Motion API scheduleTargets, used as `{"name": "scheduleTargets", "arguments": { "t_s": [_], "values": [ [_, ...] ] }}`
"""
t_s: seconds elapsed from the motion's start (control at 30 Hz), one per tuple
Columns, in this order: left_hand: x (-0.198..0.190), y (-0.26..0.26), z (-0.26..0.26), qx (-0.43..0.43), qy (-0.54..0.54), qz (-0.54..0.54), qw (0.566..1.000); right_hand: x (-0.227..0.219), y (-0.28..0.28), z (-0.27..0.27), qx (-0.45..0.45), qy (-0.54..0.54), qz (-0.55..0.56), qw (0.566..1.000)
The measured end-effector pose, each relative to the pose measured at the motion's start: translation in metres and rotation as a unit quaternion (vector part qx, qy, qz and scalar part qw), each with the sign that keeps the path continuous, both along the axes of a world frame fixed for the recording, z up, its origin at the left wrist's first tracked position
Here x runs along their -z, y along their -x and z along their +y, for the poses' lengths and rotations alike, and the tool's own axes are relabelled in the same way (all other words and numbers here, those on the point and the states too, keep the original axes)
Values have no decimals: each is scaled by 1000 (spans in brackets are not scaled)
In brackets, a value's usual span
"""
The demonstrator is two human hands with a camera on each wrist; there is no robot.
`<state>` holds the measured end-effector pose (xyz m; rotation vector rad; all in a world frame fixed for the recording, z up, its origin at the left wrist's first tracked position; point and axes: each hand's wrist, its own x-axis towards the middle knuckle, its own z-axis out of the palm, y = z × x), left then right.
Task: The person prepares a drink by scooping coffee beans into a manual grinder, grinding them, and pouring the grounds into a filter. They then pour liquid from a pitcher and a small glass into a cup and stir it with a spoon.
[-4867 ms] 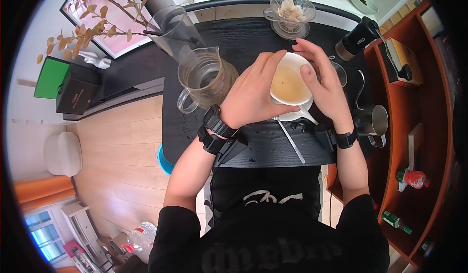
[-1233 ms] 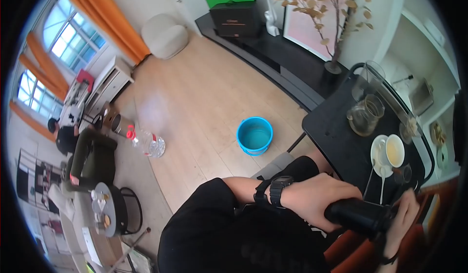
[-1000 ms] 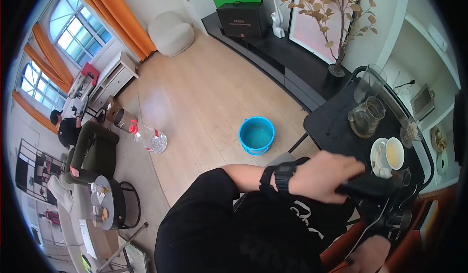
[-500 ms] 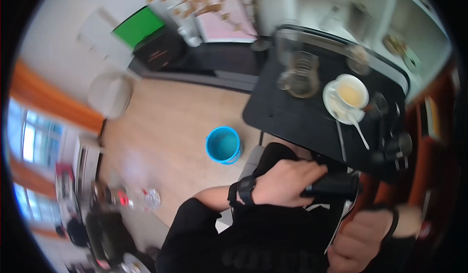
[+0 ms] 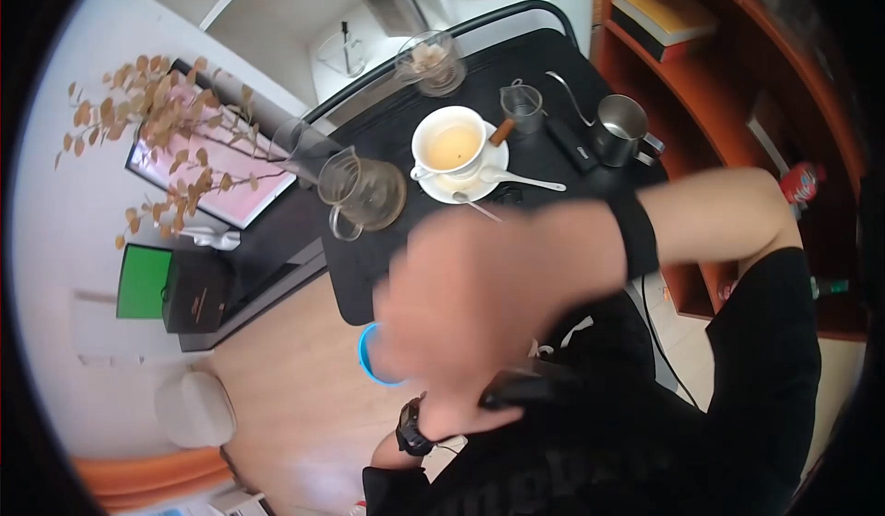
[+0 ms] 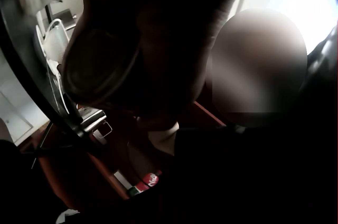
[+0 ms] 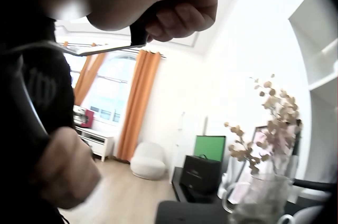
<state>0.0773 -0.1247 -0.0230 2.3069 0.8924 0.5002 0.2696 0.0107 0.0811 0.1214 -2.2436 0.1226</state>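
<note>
Blurred by motion, my right hand [image 5: 489, 285] crosses in front of my body. In the right wrist view its fingers curl round the black knob of a metal crank [image 7: 105, 49]. That crank belongs to a black hand coffee grinder [image 5: 530, 390], which my left hand [image 5: 450, 416] grips low against the black shirt. Most of the grinder is hidden behind my right hand in the head view. Beyond the hands, a white cup [image 5: 449, 144] of pale yellow liquid stands on a saucer [image 5: 501, 163] with a white spoon [image 5: 530, 181]. The left wrist view is very dark.
A glass server [image 5: 373, 193], a glass dripper [image 5: 431, 64] with a used filter, a small glass jug [image 5: 524, 107] and a metal pitcher [image 5: 620, 127] stand on the black table [image 5: 346, 272]. A blue bucket [image 5: 373, 357] is on the floor. Wooden shelves [image 5: 687, 106] rise at right.
Both hands were round the cup; now they hold the grinder, which stood on the table. Lately my right hand has swung up and left, and the head view has turned toward the table.
</note>
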Motion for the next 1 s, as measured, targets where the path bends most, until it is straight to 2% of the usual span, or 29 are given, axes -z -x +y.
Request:
{"name": "scheduleTargets", "arguments": {
  "t_s": [0.03, 0.07, 0.13, 0.2, 0.23, 0.33, 0.37, 0.4, 0.47, 0.5, 0.53, 0.57, 0.6, 0.63, 0.67, 0.7, 0.73, 0.77, 0.8, 0.83, 0.9, 0.93, 1.0],
  "values": [
    [-13, 0, 3, -6, 70, -86, 994, 15, -9, 25, 86, -25, -9, 996],
    [-20, 10, 2, -45, 44, -120, 991, 36, -17, 42, 169, -49, -19, 984],
    [-7, 32, -6, -242, -3, -50, 969, 63, -65, 38, 179, -34, -112, 977],
    [14, 27, 15, -322, -61, -145, 934, 88, -72, 10, -29, -2, -84, 996],
    [12, 19, 24, -305, -89, -106, 942, 94, -71, -7, -67, -8, -71, 995],
    [25, 0, 32, -292, -17, -118, 949, 54, -40, -41, -130, -31, 34, 990],
    [17, -7, 28, -288, 8, -89, 954, 37, -28, -44, -106, -52, 83, 990],
    [12, -12, 28, -247, -8, -73, 966, 25, -15, -42, -84, -73, 131, 985],
    [7, -22, 28, -168, -41, -43, 984, 15, 4, -9, -67, -85, 137, 985],
    [4, -25, 27, -130, -57, -28, 990, 10, -3, 20, -35, -55, 13, 998],
    [0, -27, 25, -93, -71, -13, 993, 26, -1, 53, -27, -83, 65, 994],
    [-11, -26, 23, -91, -15, -45, 995, 34, -25, 75, 56, -120, -5, 991],
    [-10, -20, 22, -144, -36, -80, 986, 57, -49, 86, 102, -61, -59, 991],
    [-9, -11, 22, -195, -58, -114, 973, 79, -72, 88, 105, -49, -94, 989],
    [-8, -1, 24, -244, -80, -147, 955, 87, -89, 68, 121, -94, -170, 973],
    [0, 9, 32, -285, -101, -126, 945, 86, -93, 39, 81, 18, -255, 963],
    [-1, 10, 39, -292, -131, -99, 942, 96, -90, 16, -3, 6, -189, 982],
    [1, 8, 43, -287, -99, -83, 949, 89, -83, -9, -62, 2, -144, 988],
    [2, 6, 45, -280, -67, -63, 956, 74, -72, -32, -55, -38, -123, 990],
    [2, 3, 43, -263, -60, -43, 962, 64, -63, -42, -114, -46, -91, 988],
    [-3, -9, 37, -223, -33, -14, 974, 36, -34, -53, -112, -64, 38, 991],
    [-10, -12, 38, -164, -20, -22, 986, 19, -23, -45, -95, -75, 62, 991],
    [6, -5, 28, -23, -72, 20, 997, -5, -10, -14, -15, -32, 11, 999]
  ]
}}
